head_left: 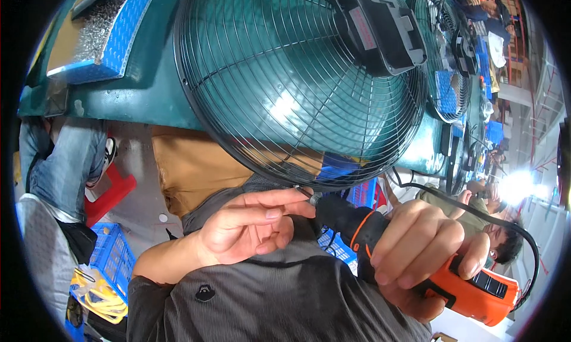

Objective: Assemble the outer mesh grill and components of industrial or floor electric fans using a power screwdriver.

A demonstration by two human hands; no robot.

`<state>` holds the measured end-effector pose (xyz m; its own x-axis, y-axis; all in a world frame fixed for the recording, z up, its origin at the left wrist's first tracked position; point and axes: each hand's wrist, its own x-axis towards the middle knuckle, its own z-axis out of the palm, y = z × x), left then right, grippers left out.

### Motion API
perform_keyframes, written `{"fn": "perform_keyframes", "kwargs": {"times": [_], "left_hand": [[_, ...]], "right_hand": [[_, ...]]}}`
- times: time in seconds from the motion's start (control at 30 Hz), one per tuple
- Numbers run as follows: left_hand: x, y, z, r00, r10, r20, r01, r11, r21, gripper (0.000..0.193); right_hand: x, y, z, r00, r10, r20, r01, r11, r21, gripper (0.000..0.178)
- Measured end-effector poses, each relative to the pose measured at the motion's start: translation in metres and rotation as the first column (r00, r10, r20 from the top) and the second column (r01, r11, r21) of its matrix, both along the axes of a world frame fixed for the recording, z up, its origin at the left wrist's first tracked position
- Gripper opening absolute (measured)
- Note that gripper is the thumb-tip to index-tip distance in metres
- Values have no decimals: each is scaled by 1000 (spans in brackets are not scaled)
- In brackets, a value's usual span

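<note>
A round black wire fan guard (196, 80) leans over the green table, with a black motor housing (386, 29) at its hub. My right hand (416, 253) is wrapped around an orange and black power screwdriver (476, 291), whose nose points left at the guard's lower rim. Opposite that nose, my left hand (250, 223) has its fingertips closed on a small dark metal piece (304, 191) right at the rim. The piece is too small to name exactly. A black cord (476, 211) loops from the screwdriver's end up behind the guard.
On the green table (140, 101) at the far left stands a blue box (113, 50) of loose screws. More fans (446, 56) line the table to the right, where other people work. At lower left are a red stool (110, 193), a blue crate (113, 253) and another person's legs (65, 169).
</note>
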<state>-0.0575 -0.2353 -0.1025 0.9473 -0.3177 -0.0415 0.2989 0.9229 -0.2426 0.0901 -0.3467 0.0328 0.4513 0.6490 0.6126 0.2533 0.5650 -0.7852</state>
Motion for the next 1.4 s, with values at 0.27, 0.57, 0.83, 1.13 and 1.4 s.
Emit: {"fn": "perform_keyframes", "kwargs": {"times": [0.27, 0.57, 0.83, 1.13, 1.4], "left_hand": [[2, 21, -7, 998, -20, -65, 56, 785, 617, 31], [19, 50, -16, 949, 309, -59, -147, 602, 785, 30], [18, 55, -19, 962, 265, -67, -104, 582, 807, 30], [15, 55, -28, 947, 322, 14, -203, 563, 801, 30], [18, 63, -24, 935, 353, 20, -155, 358, 921, 33]], "right_hand": [[3, 16, 2, 1000, -14, 2, 15, 999, -33, 48], [6, 26, 7, 998, 69, -7, -69, 983, -170, 49], [7, 30, 8, 991, 112, 78, -96, 978, -183, 48], [34, 22, 14, 827, 529, -191, -560, 806, -195, 47], [41, -75, 7, 791, -450, -415, 341, 887, -312, 34]]}}
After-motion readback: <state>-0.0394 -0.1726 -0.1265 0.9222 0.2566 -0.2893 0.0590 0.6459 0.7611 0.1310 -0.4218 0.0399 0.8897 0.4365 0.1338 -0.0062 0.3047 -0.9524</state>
